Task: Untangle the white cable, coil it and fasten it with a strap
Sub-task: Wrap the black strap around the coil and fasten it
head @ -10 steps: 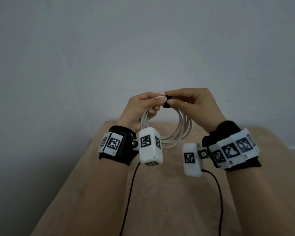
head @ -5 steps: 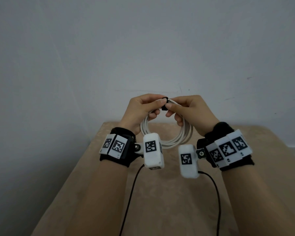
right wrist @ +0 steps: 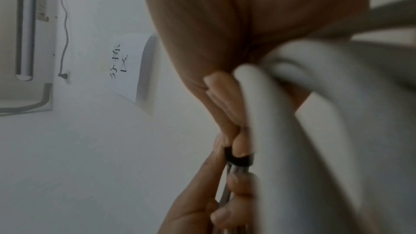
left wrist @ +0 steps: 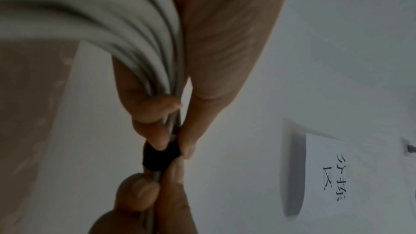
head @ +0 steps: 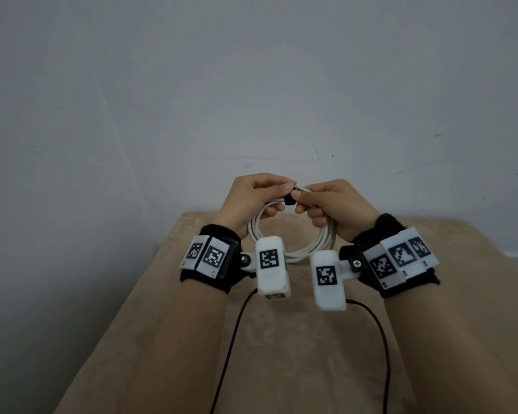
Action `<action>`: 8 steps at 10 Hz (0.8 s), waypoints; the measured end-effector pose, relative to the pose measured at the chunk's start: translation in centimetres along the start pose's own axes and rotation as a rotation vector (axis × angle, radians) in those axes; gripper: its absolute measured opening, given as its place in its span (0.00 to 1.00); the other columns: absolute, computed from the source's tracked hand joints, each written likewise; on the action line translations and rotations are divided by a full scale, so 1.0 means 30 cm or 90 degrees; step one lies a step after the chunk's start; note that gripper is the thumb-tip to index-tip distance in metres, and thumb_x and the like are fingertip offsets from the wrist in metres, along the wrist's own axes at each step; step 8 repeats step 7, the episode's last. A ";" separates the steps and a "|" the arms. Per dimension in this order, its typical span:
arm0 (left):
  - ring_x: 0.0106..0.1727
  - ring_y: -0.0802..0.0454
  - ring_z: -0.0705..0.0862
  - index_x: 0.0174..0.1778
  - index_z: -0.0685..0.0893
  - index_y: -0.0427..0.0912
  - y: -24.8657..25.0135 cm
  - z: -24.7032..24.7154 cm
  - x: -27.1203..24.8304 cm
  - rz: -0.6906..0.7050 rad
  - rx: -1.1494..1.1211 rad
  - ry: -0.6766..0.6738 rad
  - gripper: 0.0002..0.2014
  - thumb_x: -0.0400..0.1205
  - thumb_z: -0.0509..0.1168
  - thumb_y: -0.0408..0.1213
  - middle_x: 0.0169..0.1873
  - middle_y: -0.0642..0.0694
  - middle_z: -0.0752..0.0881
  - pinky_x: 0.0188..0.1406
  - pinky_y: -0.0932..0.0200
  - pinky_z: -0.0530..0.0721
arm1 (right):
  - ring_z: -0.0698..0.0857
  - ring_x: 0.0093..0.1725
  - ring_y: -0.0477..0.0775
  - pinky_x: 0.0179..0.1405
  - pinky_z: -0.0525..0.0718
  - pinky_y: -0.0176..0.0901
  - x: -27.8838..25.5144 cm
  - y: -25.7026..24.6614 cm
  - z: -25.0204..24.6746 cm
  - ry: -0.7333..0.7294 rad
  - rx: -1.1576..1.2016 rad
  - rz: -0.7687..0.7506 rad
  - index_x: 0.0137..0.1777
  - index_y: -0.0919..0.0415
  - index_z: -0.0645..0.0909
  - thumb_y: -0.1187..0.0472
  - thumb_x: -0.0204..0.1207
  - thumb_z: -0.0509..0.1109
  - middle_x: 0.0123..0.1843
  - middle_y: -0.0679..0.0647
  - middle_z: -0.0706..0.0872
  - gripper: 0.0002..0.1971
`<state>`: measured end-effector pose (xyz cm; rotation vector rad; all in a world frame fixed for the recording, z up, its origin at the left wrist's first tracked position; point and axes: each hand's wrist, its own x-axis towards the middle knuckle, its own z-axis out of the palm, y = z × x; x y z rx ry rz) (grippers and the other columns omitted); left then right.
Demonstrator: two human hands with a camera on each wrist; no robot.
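Note:
The white cable [head: 317,246] hangs as a round coil in the air above the table, held at its top by both hands. A black strap [head: 289,201] is wrapped round the bundled turns between the two hands. My left hand [head: 253,201] grips the coil just left of the strap, thumb and fingertips touching the strap's edge. My right hand [head: 332,204] grips the coil on the right and pinches the strap. The left wrist view shows the black strap [left wrist: 161,156] close up round the cable [left wrist: 126,29]. In the right wrist view the strap [right wrist: 239,160] sits under a fingertip beside the thick cable [right wrist: 292,113] turns.
A table with a beige cloth [head: 281,354] lies below the hands, its far edge against a grey wall [head: 251,85]. Thin black leads [head: 231,339] run from the wrist cameras toward me. A paper sign [left wrist: 333,172] and a wall unit [right wrist: 27,42] show on the wall.
Both hands have sunk a little and drawn closer together on the coil. The right hand has curled down over the cable, its fingers still working the strap.

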<state>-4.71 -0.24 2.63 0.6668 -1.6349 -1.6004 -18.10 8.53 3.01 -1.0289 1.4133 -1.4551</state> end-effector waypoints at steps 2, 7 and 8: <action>0.25 0.57 0.82 0.49 0.88 0.35 -0.026 -0.001 0.007 -0.039 0.016 0.004 0.06 0.78 0.71 0.30 0.35 0.44 0.88 0.23 0.70 0.79 | 0.71 0.16 0.40 0.15 0.71 0.28 0.017 0.032 -0.001 0.004 -0.003 0.034 0.42 0.68 0.85 0.66 0.79 0.69 0.29 0.57 0.82 0.06; 0.43 0.49 0.85 0.48 0.90 0.36 -0.135 -0.060 0.041 -0.180 0.247 -0.009 0.05 0.79 0.69 0.29 0.40 0.41 0.88 0.47 0.58 0.84 | 0.86 0.47 0.54 0.53 0.86 0.46 0.066 0.157 0.014 -0.008 -0.304 0.121 0.51 0.63 0.87 0.60 0.77 0.72 0.48 0.58 0.88 0.08; 0.43 0.49 0.85 0.48 0.90 0.36 -0.135 -0.060 0.041 -0.180 0.247 -0.009 0.05 0.79 0.69 0.29 0.40 0.41 0.88 0.47 0.58 0.84 | 0.86 0.47 0.54 0.53 0.86 0.46 0.066 0.157 0.014 -0.008 -0.304 0.121 0.51 0.63 0.87 0.60 0.77 0.72 0.48 0.58 0.88 0.08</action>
